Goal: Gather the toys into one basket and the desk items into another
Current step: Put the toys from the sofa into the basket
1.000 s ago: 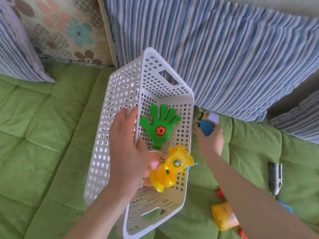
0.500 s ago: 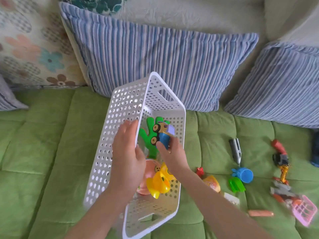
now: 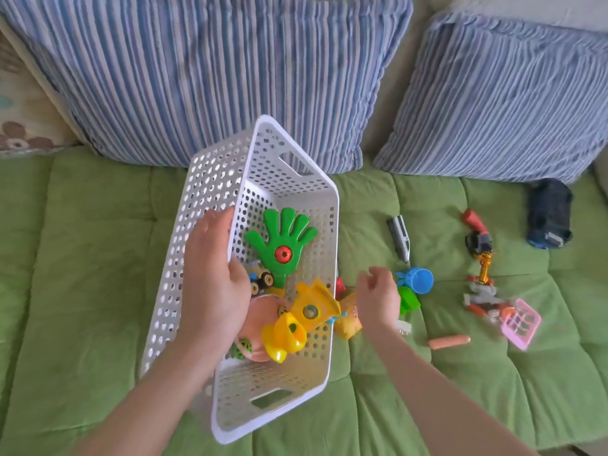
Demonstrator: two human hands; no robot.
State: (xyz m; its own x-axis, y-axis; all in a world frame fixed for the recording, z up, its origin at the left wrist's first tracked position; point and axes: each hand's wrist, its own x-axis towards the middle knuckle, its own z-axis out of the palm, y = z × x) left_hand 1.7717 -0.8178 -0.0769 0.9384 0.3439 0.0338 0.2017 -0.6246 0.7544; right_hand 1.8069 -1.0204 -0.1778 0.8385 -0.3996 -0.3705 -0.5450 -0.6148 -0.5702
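White basket [image 3: 214,192] center frame, tilted over green sofa cover [image 3: 82,291]. Inside it: green hand clapper [image 3: 283,245], toy truck [image 3: 260,279], yellow toy [image 3: 296,324]. Left hand [image 3: 214,291] grips the basket's left wall, thumb inside. Right hand [image 3: 378,297] just right of the basket, fingers loosely curled, empty. Further right: blue cup [image 3: 419,280], sausage [image 3: 449,342], pink mini basket [image 3: 521,324]. Striped cushions [image 3: 214,77] along the top.

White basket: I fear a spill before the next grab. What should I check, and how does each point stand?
1. Left hand grips the white basket wall: ok.
2. Basket level: not ok, tilted.
3. Right hand free: ok, holds nothing.
4. Toy truck inside basket: ok.
5. Sofa cleared of toys: not ok, blue cup lies there.
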